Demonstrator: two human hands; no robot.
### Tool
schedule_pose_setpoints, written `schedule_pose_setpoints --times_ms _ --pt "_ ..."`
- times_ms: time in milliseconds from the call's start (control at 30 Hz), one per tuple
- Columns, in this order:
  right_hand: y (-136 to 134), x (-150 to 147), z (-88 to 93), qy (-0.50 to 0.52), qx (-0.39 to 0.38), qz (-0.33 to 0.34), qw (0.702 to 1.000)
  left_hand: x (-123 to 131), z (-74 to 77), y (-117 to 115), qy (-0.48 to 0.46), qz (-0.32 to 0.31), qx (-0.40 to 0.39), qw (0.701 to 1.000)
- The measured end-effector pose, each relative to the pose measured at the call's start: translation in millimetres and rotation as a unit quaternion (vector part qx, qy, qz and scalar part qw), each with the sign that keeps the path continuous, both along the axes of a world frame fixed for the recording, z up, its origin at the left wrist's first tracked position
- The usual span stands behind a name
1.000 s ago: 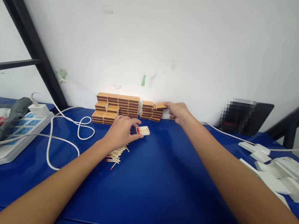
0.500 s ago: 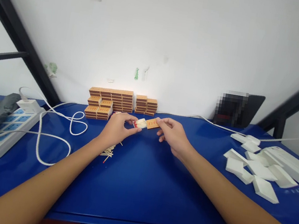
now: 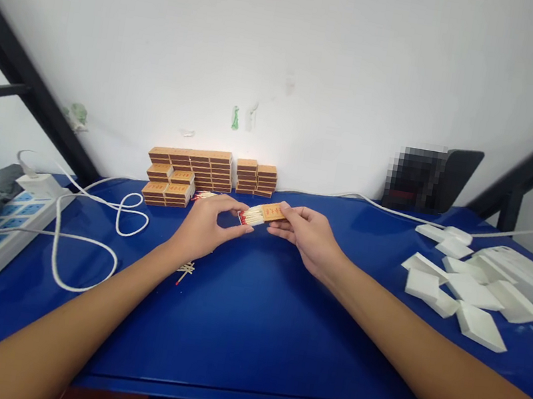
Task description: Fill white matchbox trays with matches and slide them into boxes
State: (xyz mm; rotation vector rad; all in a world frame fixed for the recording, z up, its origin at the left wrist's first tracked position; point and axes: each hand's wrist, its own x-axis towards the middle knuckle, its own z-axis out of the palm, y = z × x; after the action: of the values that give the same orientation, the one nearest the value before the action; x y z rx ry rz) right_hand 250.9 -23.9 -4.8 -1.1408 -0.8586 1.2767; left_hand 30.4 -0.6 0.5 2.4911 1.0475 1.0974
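My left hand (image 3: 209,223) pinches the outer end of a white matchbox tray (image 3: 253,222) filled with red-tipped matches (image 3: 252,215). The tray's other end sits inside an orange matchbox sleeve (image 3: 273,212), which my right hand (image 3: 309,232) grips between thumb and fingers. About half of the tray shows outside the sleeve. Loose matches (image 3: 186,269) lie on the blue table under my left wrist, and more red match heads (image 3: 203,196) show behind that hand, which partly hides them.
Stacked matchboxes (image 3: 190,170) stand against the wall, with a smaller stack (image 3: 255,179) beside them. Several empty white trays (image 3: 472,289) lie at the right. A power strip (image 3: 2,238) and looping white cable (image 3: 57,240) occupy the left. A dark tablet-like object (image 3: 459,179) leans at the back right.
The sleeve now covers one end of the tray; before, the two only met end to end. The whole view has shifted slightly.
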Motion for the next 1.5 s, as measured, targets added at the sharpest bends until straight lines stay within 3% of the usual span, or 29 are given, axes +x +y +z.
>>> schedule_pose_setpoints --times_ms 533,733,1100,1367,1500 --pt "-5 -5 -0.4 -0.038 0.017 -0.002 0.999 3 -0.4 -1 -0.033 -0.010 -0.020 0.999" --pt "-9 -10 -6.8 -0.090 0.061 0.024 0.994 6 -4.3 -3 -0.045 -0.033 0.049 0.997" --pt "-9 -2 -12.9 -0.189 0.162 0.036 0.968 6 -3.8 -1 -0.054 -0.036 0.098 0.993" --pt "-5 7 -11.8 -0.334 0.228 -0.006 0.914 3 -6.4 1 -0.011 -0.050 0.111 0.992" --pt "-6 7 -9.7 -0.295 0.222 0.004 0.929 3 -5.0 1 0.004 -0.046 0.106 0.993"
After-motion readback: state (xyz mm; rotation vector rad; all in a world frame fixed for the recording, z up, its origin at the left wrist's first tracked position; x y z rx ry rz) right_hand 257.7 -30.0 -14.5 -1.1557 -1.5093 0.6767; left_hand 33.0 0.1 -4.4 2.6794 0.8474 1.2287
